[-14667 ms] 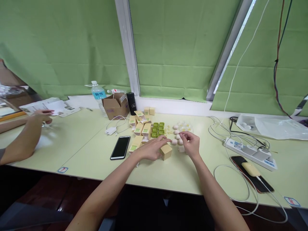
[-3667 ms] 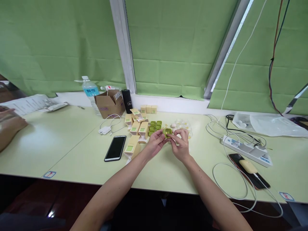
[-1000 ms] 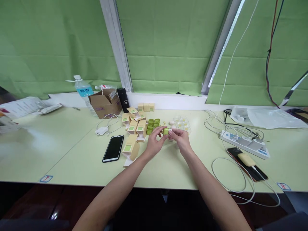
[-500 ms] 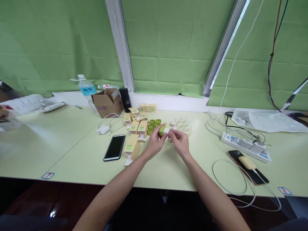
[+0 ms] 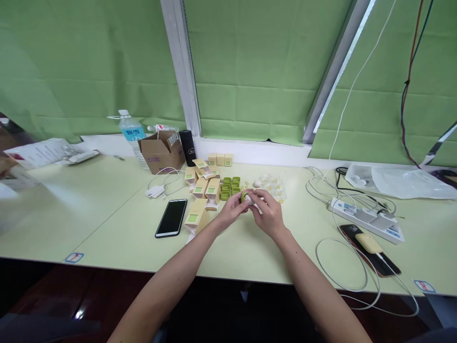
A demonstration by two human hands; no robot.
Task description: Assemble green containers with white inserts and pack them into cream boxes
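Note:
Between my two hands is a small green pot with a white rounded piece (image 5: pixel 249 201) at its open side. My left hand (image 5: pixel 231 209) is closed round the green pot (image 5: pixel 244 196). The fingers of my right hand (image 5: pixel 267 212) pinch the white piece against it, covering much of both. Just beyond my left hand stand several small square green pots (image 5: pixel 230 186) in rows. Tiny yellow-green bits (image 5: pixel 244 185) lie beside them. Past my right hand is a clear plastic tray (image 5: pixel 273 185) with rounded hollows, and a white egg-shaped piece (image 5: pixel 257 183) sits at its left edge.
Several small cardboard boxes (image 5: pixel 196 213) lie left of my hands, near a phone (image 5: pixel 171 218). Behind them stand an open carton (image 5: pixel 162 155), a black cylinder (image 5: pixel 187 148) and a water bottle (image 5: pixel 133 136). At right are a power strip (image 5: pixel 366 220), loose cables and another phone (image 5: pixel 357 238).
My right hand has moved in over the white piece, its fingers now wrapped further round it. The green pot has turned and is more covered. The view has shifted slightly.

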